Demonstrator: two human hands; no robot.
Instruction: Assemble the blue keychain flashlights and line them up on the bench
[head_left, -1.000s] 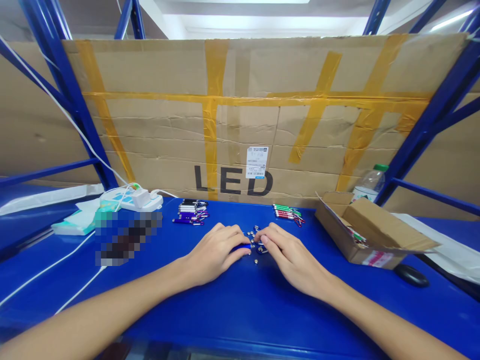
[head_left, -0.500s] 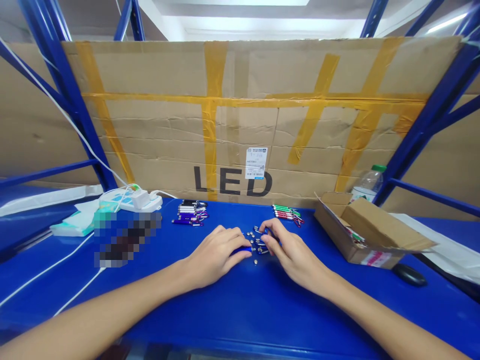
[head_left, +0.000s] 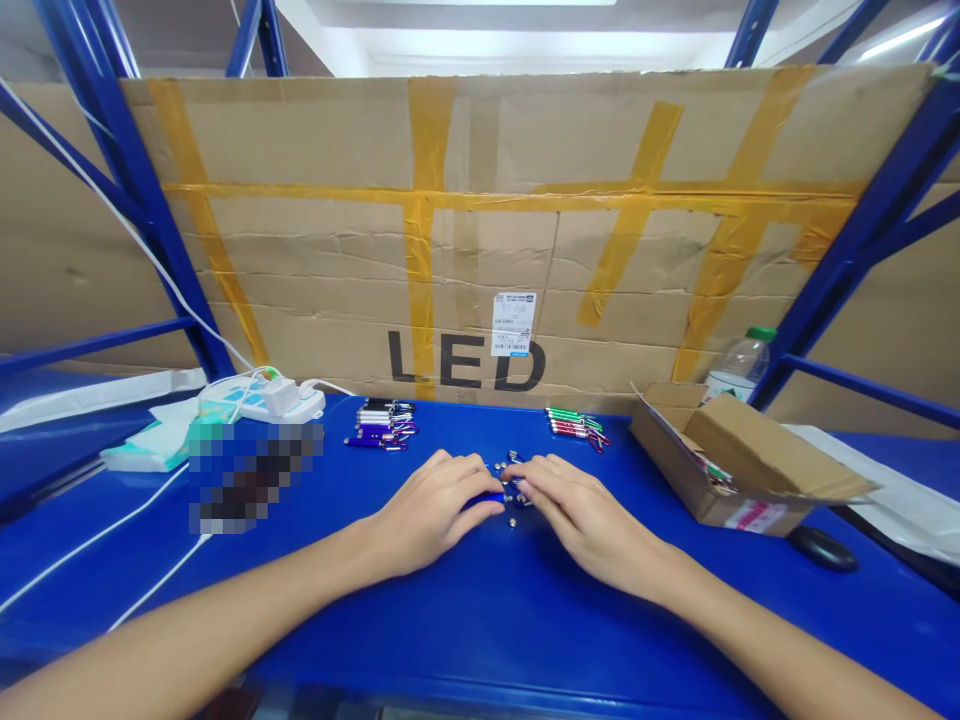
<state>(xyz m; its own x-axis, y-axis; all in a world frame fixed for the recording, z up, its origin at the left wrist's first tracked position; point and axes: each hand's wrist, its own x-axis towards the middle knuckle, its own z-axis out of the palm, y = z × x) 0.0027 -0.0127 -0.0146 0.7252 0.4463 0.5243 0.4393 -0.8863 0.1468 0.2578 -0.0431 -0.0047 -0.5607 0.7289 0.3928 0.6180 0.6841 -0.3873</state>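
Note:
My left hand lies palm down on the blue table, its fingers curled over a small blue flashlight that shows only at the fingertips. My right hand rests just right of it, fingertips pinched among several small silver button cells scattered between the two hands. One loose cell lies a little nearer to me. What the right fingers pinch is too small to name.
A row of purple and black mini flashlights lies at the back left, a row of red and green ones at the back right. An open cardboard box, a black mouse, a bottle and a power strip flank the hands.
My right hand reached back into the pile of cells half a second ago, then drew towards my left hand's fingertips again. The left hand has stayed put.

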